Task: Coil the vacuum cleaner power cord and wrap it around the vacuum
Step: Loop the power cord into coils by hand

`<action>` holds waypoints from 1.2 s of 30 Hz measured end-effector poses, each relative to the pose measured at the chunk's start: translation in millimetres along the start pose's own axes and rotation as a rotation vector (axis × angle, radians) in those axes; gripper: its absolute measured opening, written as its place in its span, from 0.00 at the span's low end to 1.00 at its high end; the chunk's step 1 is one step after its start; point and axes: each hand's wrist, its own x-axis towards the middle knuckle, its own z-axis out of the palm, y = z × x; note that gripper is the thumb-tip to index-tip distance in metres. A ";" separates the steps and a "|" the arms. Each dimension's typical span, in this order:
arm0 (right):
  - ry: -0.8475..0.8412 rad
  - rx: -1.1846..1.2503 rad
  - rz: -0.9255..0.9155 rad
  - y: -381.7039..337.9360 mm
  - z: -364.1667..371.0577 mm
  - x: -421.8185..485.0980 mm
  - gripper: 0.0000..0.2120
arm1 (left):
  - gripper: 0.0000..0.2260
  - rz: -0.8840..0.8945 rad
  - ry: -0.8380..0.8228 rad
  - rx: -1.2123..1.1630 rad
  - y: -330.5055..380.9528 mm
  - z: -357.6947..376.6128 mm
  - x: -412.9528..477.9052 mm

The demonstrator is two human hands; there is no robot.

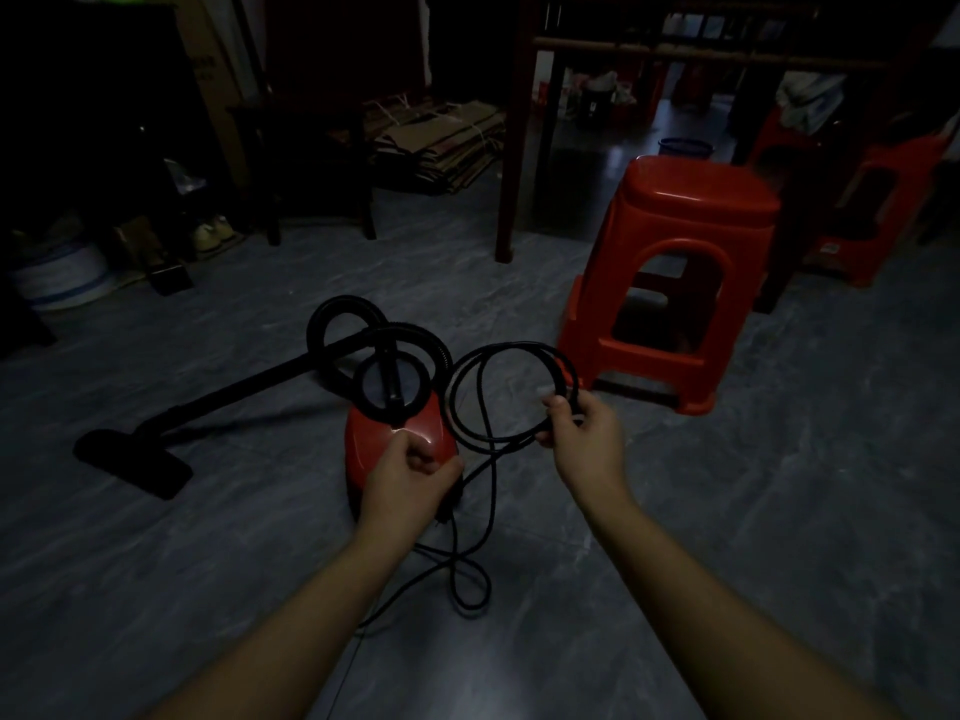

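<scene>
The right hand (582, 433), at centre right of the frame, grips the gathered power cord (519, 347) so that its loops, at least two by count, hang open and ready for the next turn. The left hand (410, 475) is curled on one strand just in front of the single red vacuum (374, 433), apparently to feed slack, though dim light hides the exact pinch. One further loop of cord lies on the floor (727, 511) at lower centre; two red stools (691, 252) stand at upper right.

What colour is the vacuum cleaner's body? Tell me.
The body is red, seen in the head view.
</scene>
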 end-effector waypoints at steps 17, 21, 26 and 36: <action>-0.016 0.104 -0.010 -4.1 6.2 -1.4 0.08 | 0.23 -0.148 -0.110 0.010 -21.6 0.4 8.1; -0.016 0.099 -0.013 -5.6 7.5 -2.9 0.08 | 0.30 -0.171 -0.141 0.023 -23.3 0.6 7.1; -0.030 0.096 -0.030 -6.6 7.7 -4.5 0.08 | 0.27 -0.203 -0.111 -0.122 -39.7 3.5 16.9; -0.029 0.097 0.004 -2.2 4.6 -1.6 0.07 | 0.14 -0.093 0.031 -0.225 7.4 -15.4 4.6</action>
